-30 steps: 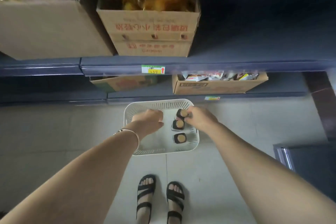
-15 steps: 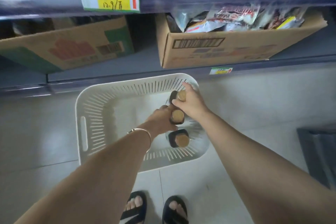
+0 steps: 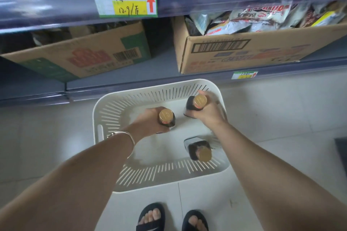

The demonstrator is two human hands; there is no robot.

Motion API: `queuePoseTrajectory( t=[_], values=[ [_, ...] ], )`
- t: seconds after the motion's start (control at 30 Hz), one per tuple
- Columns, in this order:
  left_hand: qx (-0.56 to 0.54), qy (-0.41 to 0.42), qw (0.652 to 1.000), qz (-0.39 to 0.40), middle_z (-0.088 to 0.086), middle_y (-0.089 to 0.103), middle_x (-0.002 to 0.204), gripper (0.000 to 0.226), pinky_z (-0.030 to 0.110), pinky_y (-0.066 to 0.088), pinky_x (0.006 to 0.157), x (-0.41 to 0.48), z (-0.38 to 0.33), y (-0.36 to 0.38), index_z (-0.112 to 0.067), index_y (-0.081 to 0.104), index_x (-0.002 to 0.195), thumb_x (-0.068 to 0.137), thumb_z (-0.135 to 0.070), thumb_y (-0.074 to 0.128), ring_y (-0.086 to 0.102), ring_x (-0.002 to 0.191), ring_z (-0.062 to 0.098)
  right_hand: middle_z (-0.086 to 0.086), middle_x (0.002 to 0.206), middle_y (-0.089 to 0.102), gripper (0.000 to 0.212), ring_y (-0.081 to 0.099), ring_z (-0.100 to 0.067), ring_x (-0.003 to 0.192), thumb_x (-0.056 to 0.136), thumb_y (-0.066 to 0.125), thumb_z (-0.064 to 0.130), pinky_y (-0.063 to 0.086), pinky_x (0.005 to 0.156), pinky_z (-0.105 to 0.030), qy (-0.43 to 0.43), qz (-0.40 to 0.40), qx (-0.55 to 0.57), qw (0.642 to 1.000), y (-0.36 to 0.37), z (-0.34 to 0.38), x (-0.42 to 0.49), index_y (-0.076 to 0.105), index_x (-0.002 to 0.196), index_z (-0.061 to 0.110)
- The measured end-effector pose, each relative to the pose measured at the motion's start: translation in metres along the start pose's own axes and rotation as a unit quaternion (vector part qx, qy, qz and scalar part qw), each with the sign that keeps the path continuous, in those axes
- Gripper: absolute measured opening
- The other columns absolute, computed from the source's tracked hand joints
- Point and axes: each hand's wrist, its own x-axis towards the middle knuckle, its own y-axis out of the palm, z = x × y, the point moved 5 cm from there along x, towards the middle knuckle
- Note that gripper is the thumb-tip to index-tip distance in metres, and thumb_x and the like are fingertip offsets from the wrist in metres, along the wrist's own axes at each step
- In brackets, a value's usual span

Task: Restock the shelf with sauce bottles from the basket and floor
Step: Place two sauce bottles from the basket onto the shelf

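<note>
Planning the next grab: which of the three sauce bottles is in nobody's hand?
The bottle nearest the feet, free in the basket; left hand and right hand each grip another.

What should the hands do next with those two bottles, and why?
Probably lift both straight up out of the basket, toward the shelf. The left hand grips the left bottle and the right hand grips the right bottle, both low between the basket walls. The third bottle can wait.

Over a white slotted plastic basket (image 3: 105, 116) on the tiled floor (image 3: 47, 146), the left grip (image 3: 148, 121) holds a dark, gold-capped sauce bottle (image 3: 166, 116) and the right grip (image 3: 209, 113) holds a second bottle (image 3: 199, 101). A third bottle (image 3: 200, 151) stands untouched in the basket's near-right corner.
</note>
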Motion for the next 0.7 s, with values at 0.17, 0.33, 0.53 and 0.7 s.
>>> queuePoseTrajectory(
  t=[0.17, 0.33, 0.53, 0.7],
  values=[
    [0.027, 0.003, 0.999, -0.034, 0.006, 0.071, 0.100, 0.043, 0.038, 0.054, 0.085, -0.007, 0.006, -0.015, -0.024, 0.063, 0.099, 0.061, -0.018, 0.081, 0.066, 0.097, 0.025, -0.002, 0.105, 0.068, 0.050, 0.062, -0.020, 0.100, 0.066, 0.083, 0.027, 0.038, 0.071, -0.018, 0.005, 0.020, -0.093, 0.995, 0.004, 0.010, 0.000, 0.063, 0.111, 0.018],
    [0.051, 0.007, 0.998, -0.042, 0.005, 0.069, 0.102, 0.048, 0.034, 0.052, 0.085, -0.047, -0.028, -0.034, -0.022, 0.060, 0.108, 0.064, -0.020, 0.080, 0.064, 0.096, 0.024, -0.004, 0.103, 0.070, 0.044, 0.063, -0.023, 0.101, 0.066, 0.082, 0.028, 0.048, 0.078, -0.026, 0.036, 0.020, -0.066, 0.997, -0.012, 0.042, -0.037, 0.066, 0.106, 0.019],
    [0.120, 0.009, 0.992, -0.039, 0.000, 0.069, 0.097, 0.039, 0.025, 0.048, 0.073, -0.147, -0.114, -0.084, -0.028, 0.060, 0.101, 0.065, -0.027, 0.076, 0.063, 0.090, 0.021, -0.008, 0.104, 0.070, 0.046, 0.065, -0.025, 0.100, 0.064, 0.081, 0.031, 0.052, 0.087, -0.032, 0.048, 0.023, -0.032, 0.998, -0.092, 0.117, -0.115, 0.067, 0.105, 0.016],
    [0.172, 0.020, 0.984, -0.038, 0.003, 0.069, 0.093, 0.025, 0.033, 0.056, 0.076, -0.244, -0.223, -0.137, -0.027, 0.062, 0.090, 0.065, -0.028, 0.065, 0.065, 0.091, 0.027, -0.009, 0.103, 0.071, 0.044, 0.065, -0.025, 0.101, 0.069, 0.076, 0.039, 0.052, 0.086, -0.036, 0.030, -0.005, -0.025, 0.999, -0.193, 0.196, -0.191, 0.066, 0.105, 0.016]
  ],
)
